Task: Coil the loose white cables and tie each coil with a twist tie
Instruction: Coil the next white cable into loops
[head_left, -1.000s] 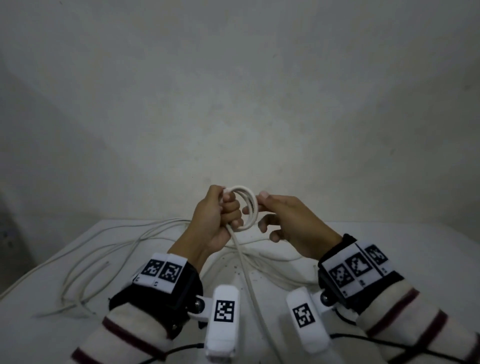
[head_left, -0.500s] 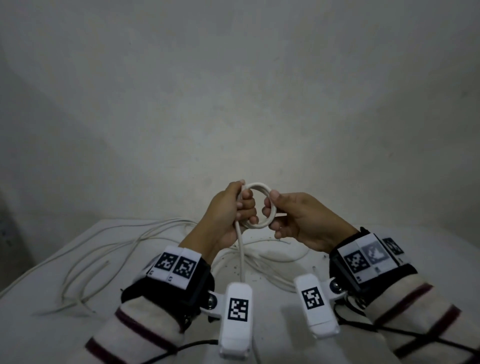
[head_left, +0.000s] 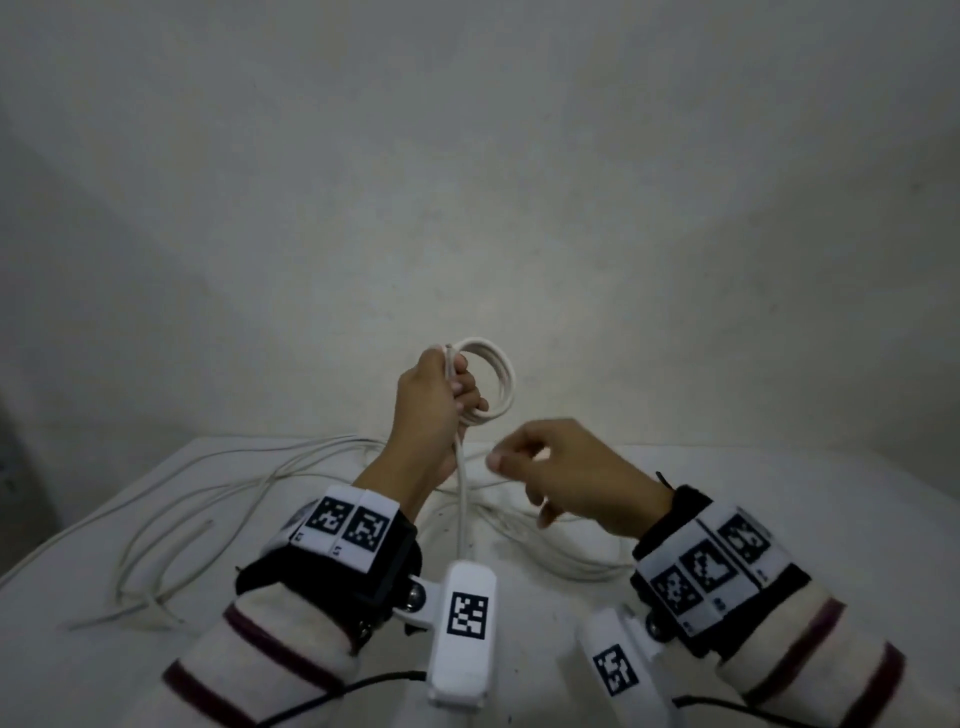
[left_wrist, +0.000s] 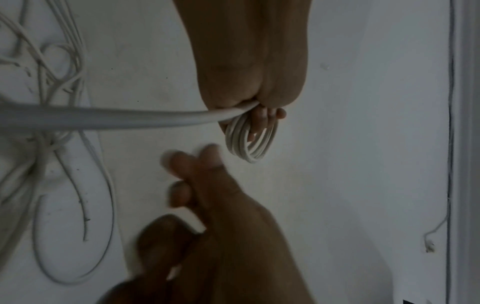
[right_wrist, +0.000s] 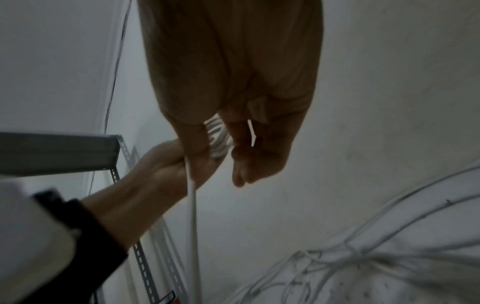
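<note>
Cables (head_left: 291, 478) sprawl on white table (head_left: 779, 493) by plain wall (head_left: 467, 182); left hand (head_left: 431, 410) grips coil (head_left: 493, 374), right hand (head_left: 576, 473) seemingly loose.

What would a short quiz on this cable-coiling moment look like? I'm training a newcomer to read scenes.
1. True or false: the coil lies on the table.
2. Which hand grips the coil? A. left hand B. right hand C. both
3. Does the right hand touch the coil?
Key: 1. False, it is held up above the table. 2. A. 3. No, it is lower and apart from the coil.
</note>
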